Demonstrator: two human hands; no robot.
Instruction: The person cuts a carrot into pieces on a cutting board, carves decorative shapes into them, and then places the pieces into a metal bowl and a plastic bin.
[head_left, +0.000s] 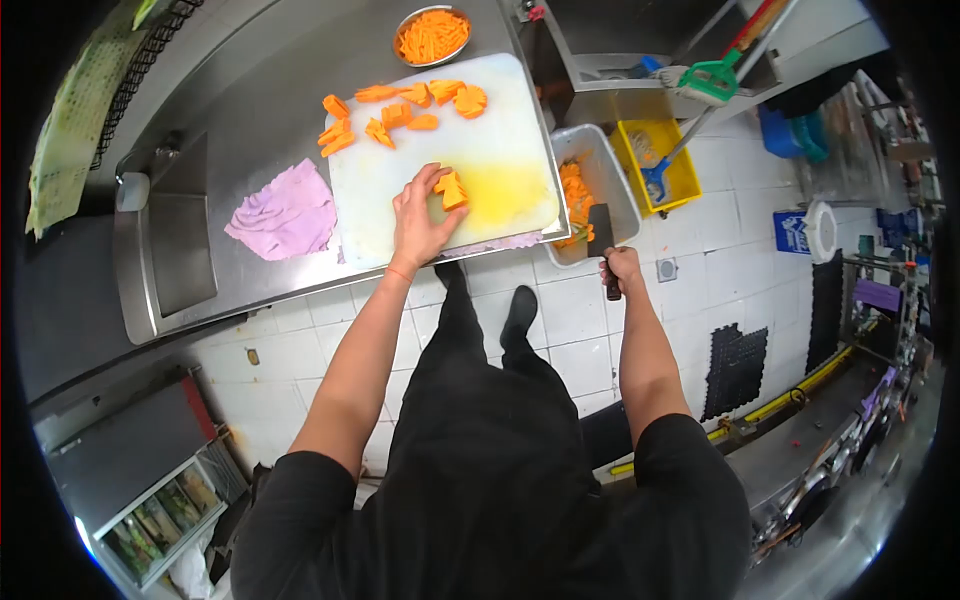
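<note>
On the white cutting board (370, 185), my left hand (422, 220) curls its fingers and thumb around an orange vegetable chunk (452, 190). My right hand (622, 271) grips the handle of a cleaver (600, 232), its dark blade pointing away from me over the near part of a grey bin (618, 190). Orange peelings (575, 195) lie in that bin. Several orange pieces (396, 115) are spread over the far half of the board. Beyond it, a metal bowl (402, 45) holds orange sticks. A yellow wet stain marks the board right of my left hand.
A pink cloth (285, 215) lies on the steel counter (240, 120) left of the board, near a small sink (183, 250). Beside the grey bin are a yellow bucket (682, 180) and a green-headed mop (708, 80). Black mats (735, 370) lie on the tiled floor.
</note>
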